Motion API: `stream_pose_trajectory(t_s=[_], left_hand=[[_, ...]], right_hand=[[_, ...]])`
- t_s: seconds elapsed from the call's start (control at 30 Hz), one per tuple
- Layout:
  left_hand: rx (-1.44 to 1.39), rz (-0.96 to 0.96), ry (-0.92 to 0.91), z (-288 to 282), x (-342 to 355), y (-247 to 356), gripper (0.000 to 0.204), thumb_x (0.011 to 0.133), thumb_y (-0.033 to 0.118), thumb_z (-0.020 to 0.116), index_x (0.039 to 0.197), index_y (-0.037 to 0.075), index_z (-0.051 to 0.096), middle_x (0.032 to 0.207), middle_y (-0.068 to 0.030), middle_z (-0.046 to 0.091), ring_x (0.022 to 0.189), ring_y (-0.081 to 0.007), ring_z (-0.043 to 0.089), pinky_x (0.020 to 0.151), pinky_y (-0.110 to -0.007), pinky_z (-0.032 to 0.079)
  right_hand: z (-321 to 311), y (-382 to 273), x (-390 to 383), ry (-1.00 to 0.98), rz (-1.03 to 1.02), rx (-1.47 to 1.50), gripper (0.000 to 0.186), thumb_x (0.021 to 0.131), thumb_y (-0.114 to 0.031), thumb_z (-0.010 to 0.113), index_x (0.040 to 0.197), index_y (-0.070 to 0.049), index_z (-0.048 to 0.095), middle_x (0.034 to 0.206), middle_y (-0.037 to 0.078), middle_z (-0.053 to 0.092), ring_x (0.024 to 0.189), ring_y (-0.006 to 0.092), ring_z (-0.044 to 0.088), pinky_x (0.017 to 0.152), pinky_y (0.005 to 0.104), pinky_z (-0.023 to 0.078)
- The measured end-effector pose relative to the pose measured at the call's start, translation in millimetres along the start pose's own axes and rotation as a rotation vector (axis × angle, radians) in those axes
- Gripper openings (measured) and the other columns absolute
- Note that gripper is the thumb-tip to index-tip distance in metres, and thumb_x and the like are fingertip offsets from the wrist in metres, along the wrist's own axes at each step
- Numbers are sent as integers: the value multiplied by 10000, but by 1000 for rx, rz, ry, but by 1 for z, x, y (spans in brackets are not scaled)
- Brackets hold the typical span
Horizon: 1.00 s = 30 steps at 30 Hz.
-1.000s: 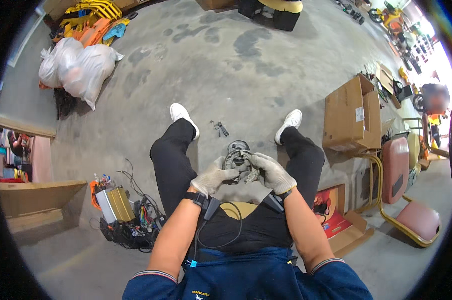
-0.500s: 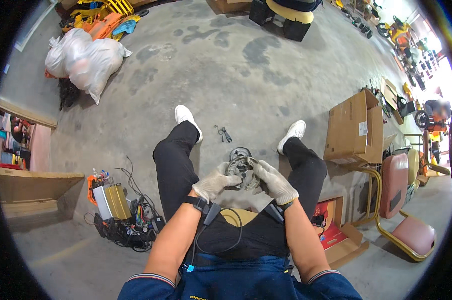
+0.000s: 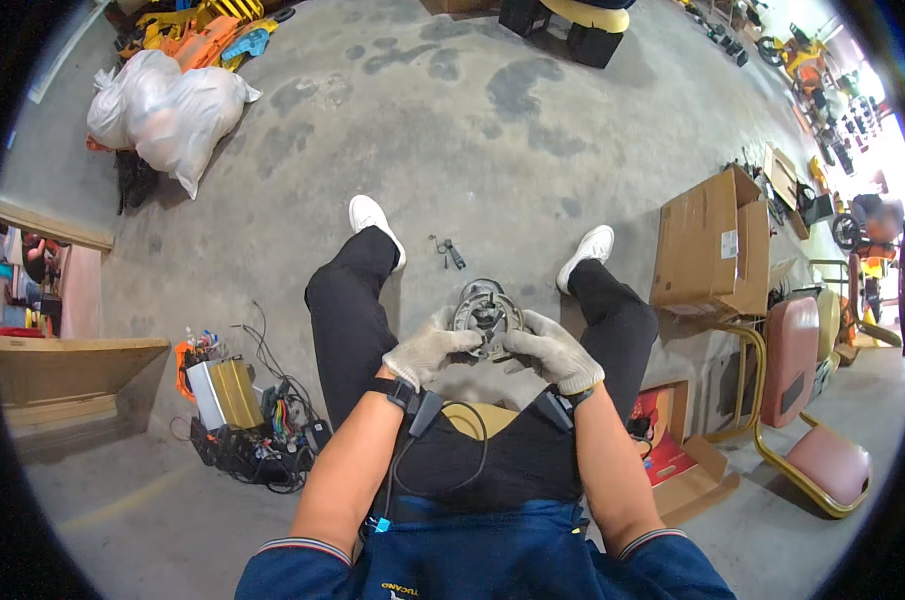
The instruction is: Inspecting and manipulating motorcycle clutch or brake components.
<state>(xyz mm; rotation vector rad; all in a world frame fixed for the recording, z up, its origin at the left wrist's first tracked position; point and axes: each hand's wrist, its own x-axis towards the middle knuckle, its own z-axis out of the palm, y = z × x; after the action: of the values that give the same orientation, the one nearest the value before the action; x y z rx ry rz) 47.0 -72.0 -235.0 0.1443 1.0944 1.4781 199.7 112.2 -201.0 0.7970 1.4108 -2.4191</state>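
In front of my lap I hold a round grey ring-shaped part (image 3: pixel 489 318) with darker pieces inside its opening. My left hand (image 3: pixel 428 352), in a pale work glove, is closed on its left side, the thumb pointing inward. The gloved right hand (image 3: pixel 553 352) grips the right and near side. Just beyond the ring shows a dark rounded thing (image 3: pixel 482 287), partly covered; I cannot tell whether the two are joined. On the floor between my feet lie a small dark tool-like piece (image 3: pixel 455 254) and a smaller bit beside it.
To my left sits a heap of cables and a silver-and-gold box (image 3: pixel 223 393). A cardboard box (image 3: pixel 708 243), a tipped pink chair (image 3: pixel 823 468) and an open red-lined carton (image 3: pixel 673 465) are on the right. White sacks (image 3: pixel 188 118) stand far left.
The ring has turned and tilted in my hands, its open side showing differently. My right hand has slid lower along it, and my left fingers have shifted slightly.
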Motion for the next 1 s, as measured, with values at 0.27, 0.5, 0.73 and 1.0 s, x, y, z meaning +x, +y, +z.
stream_pose_trajectory(t_s=[0.27,0.5,0.73,1.0], left_hand=[[34,-80,37,-6,4,-7,527,901,115,713,1391,-4,558,1191,-70,688,998,-163,677,907,-335,560],[219,-69,213,1,4,-9,543,861,149,799,1287,-81,553,1095,-126,684,925,-176,683,809,-323,586],[303,-93,308,8,2,-3,579,825,179,863,1206,-117,543,1029,-146,680,864,-184,692,736,-312,596],[542,-81,462,10,10,-10,469,811,116,819,1161,-131,628,1031,-174,731,836,-202,733,703,-313,610]], right_hand=[[-1,8,6,98,-20,-128,597,927,-372,779,1314,30,568,1055,89,713,932,129,687,784,296,572],[14,-3,2,146,-53,-201,470,896,-307,812,1165,17,603,970,68,667,865,124,665,751,271,577],[15,16,18,245,-117,-322,462,856,-272,851,1120,26,618,943,67,680,810,115,662,713,269,564],[24,20,18,334,-22,-326,521,868,-288,857,1192,61,647,1014,101,725,868,107,662,759,291,565]])
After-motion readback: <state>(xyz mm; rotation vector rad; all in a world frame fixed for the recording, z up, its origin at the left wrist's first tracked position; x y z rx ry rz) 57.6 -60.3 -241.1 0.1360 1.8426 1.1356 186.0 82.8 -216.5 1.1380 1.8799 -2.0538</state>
